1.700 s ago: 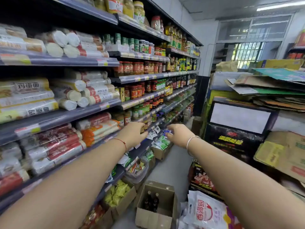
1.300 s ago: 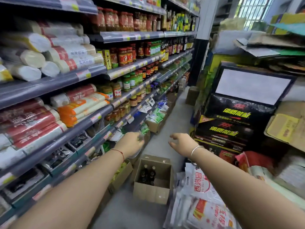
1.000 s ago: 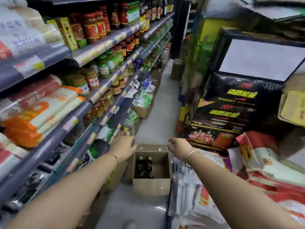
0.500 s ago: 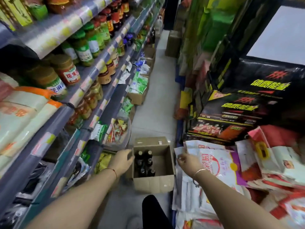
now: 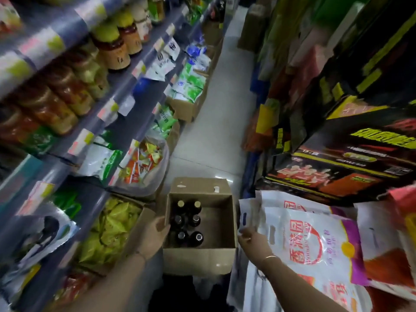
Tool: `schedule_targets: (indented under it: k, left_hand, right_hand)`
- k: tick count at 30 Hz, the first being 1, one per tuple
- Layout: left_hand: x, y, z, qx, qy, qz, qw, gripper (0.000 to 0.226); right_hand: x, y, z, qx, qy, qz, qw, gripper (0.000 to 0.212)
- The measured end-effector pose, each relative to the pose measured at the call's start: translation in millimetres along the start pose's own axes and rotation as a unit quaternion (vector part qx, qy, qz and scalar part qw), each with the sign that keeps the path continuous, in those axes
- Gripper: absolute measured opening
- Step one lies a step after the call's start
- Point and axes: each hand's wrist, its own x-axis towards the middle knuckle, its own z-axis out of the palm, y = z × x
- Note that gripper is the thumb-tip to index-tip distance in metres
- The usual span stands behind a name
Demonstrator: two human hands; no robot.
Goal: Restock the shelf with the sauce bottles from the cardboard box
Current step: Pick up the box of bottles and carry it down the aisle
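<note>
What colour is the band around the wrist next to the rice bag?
Gold-toned, a thin bangle on the right hand, head view.

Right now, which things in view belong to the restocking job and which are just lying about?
Part of the job:
- cardboard box on the floor
- six dark sauce bottles in its left half
- left hand and right hand at the box sides
- shelf

Just lying about:
- white rice bags
- black cartons
- yellow-green packets
</note>
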Motion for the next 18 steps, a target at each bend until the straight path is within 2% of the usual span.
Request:
schedule_targets:
  k: [3,5,7,9,12,14,18]
  left_hand:
    - [30,-24,19,0.079,0.029,0.025,0.996,0.037]
    - [51,-40,31,0.146,0.047,0.064,0.986,0.036]
    - [78,-63,41,0.165,0.054,0.103,0.979,0.031]
    - [114,-92,57,0.144,0.053,0.101,0.983,0.041]
    - [163,-133,81,0.062,0.043,0.065,0.995,0.059]
    - [182,-148,94,0.043,0.049,0.057,0.996,0.061]
    - [196,-162,105,0.023,0.109,0.092,0.990,0.056]
  right_hand:
    - [62,36,41,0.002,0.006,0.012,1.000,0.024]
    - [92,48,62,0.020,0.021,0.008,1.000,0.020]
    - [113,49,74,0.080,0.041,0.012,0.996,0.016]
    - [140,56,86,0.121,0.059,0.016,0.991,0.019]
    - [178,70,104,0.157,0.101,-0.004,0.982,0.037]
    - [200,79,115,0.186,0.104,-0.007,0.977,0.047]
    - [229,95,129,0.204,0.105,-0.035,0.973,0.054]
